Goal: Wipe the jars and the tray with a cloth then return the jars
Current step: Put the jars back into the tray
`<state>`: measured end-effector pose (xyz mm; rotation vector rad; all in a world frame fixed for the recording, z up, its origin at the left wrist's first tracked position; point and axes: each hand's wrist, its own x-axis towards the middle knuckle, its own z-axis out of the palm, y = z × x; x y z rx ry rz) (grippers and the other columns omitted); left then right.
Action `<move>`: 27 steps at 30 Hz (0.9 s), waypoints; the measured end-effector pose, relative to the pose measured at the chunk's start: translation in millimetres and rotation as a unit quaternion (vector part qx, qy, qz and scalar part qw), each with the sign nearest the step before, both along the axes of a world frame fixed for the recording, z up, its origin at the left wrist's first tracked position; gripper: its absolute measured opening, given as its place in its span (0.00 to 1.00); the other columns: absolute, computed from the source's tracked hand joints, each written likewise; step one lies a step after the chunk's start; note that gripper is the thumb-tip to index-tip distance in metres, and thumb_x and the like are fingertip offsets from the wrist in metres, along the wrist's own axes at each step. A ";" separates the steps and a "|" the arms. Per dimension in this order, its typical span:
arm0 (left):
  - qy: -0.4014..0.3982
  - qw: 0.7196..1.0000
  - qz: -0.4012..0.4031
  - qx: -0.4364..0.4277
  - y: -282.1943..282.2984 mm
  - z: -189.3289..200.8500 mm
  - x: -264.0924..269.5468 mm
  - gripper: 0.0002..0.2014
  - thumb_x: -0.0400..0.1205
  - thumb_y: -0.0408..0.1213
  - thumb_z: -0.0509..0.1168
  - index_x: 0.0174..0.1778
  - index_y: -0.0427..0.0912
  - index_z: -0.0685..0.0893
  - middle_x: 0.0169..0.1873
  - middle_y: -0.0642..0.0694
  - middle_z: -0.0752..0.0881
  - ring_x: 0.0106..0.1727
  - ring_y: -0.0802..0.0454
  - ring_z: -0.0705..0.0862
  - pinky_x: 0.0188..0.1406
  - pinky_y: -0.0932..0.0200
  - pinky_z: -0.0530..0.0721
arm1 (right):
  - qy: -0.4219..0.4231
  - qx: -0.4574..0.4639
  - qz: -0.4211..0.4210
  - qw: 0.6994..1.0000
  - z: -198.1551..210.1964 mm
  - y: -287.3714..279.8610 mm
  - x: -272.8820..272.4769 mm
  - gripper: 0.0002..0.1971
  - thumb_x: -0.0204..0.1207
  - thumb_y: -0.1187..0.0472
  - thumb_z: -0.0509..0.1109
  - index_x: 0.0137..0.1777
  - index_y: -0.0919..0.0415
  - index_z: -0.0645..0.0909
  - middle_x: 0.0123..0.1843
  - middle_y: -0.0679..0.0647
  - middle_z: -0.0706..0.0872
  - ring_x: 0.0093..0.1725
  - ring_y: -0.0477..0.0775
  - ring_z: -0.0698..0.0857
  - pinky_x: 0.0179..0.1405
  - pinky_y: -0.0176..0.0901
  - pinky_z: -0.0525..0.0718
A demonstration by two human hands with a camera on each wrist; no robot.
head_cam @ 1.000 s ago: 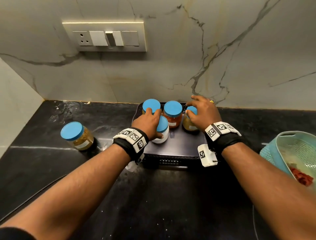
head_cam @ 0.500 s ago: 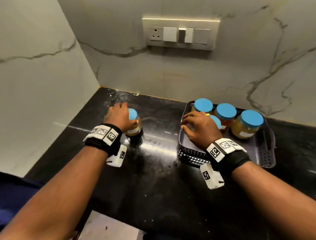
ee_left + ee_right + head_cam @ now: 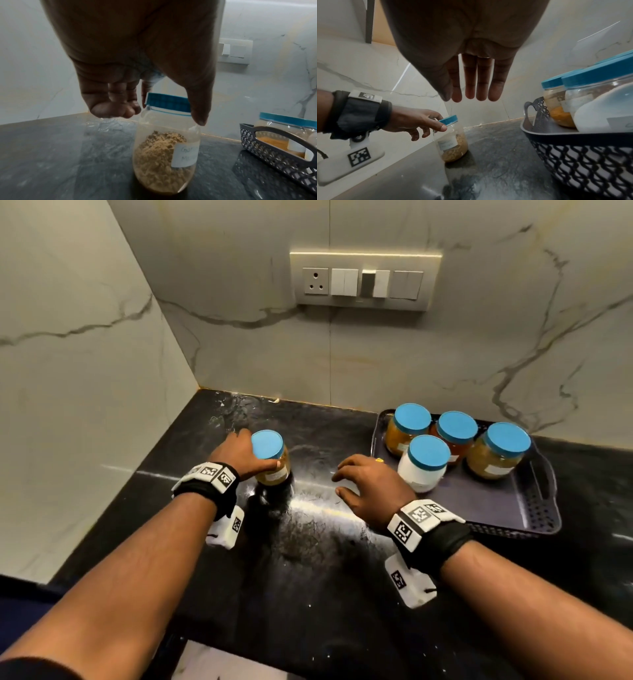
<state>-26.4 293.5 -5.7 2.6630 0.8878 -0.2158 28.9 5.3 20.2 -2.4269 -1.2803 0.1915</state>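
Lone jar gripped high at the lid, could tip

Left hand [image 3: 239,455] fingers pinch the jar [image 3: 272,458] standing on the surface; right hand [image 3: 371,484] spread, empty, beside the tray [image 3: 534,508] holding four more jars.

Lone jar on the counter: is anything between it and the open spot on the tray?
Yes, the right hand hovers open over the counter between the lone jar and the tray. The white jar stands at the tray's near left, so the free floor lies in front and right.
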 end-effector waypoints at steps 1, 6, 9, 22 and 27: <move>-0.005 1.000 -0.002 0.002 -3.9 1.3 -2.4 0.46 0.66 0.68 0.79 0.70 0.38 0.75 0.63 0.35 0.81 0.61 0.37 0.83 0.57 0.43 0.85 | 0.001 0.000 0.001 1.000 1.9 1.2 -1.6 0.15 0.83 0.52 0.68 0.66 0.53 0.85 0.68 0.49 0.82 0.65 0.53 0.81 0.65 0.44 0.80; -0.043 0.998 -0.029 0.030 -33.9 26.7 -19.5 0.42 0.62 0.67 0.80 0.63 0.44 0.77 0.57 0.39 0.81 0.56 0.36 0.85 0.51 0.43 0.85 | 0.005 0.006 0.006 1.000 7.1 15.8 -5.5 0.24 0.80 0.55 0.70 0.77 0.51 0.76 0.77 0.53 0.75 0.73 0.59 0.77 0.70 0.51 0.79; -0.081 0.994 -0.076 0.016 -62.2 54.0 -23.2 0.42 0.58 0.71 0.79 0.60 0.46 0.79 0.54 0.44 0.84 0.52 0.41 0.86 0.47 0.45 0.86 | 0.043 -0.026 0.023 0.998 11.5 20.3 -0.4 0.41 0.77 0.55 0.75 0.87 0.49 0.57 0.85 0.55 0.63 0.82 0.61 0.67 0.79 0.56 0.72; -0.166 0.911 -0.361 -0.110 -220.7 118.0 27.0 0.40 0.63 0.57 0.85 0.70 0.45 0.84 0.48 0.57 0.79 0.54 0.56 0.78 0.52 0.65 0.78 | 0.069 0.146 -0.079 0.984 63.5 -137.4 34.1 0.41 0.63 0.56 0.86 0.77 0.58 0.74 0.69 0.53 0.82 0.67 0.49 0.80 0.70 0.43 0.79; -0.154 0.910 -0.359 -0.140 -247.1 102.5 64.2 0.38 0.76 0.52 0.78 0.80 0.43 0.76 0.62 0.44 0.86 0.56 0.48 0.83 0.63 0.47 0.81 | 0.062 0.081 -0.221 0.970 60.5 -187.5 71.0 0.43 0.56 0.53 0.87 0.74 0.56 0.76 0.70 0.53 0.81 0.68 0.54 0.80 0.69 0.43 0.76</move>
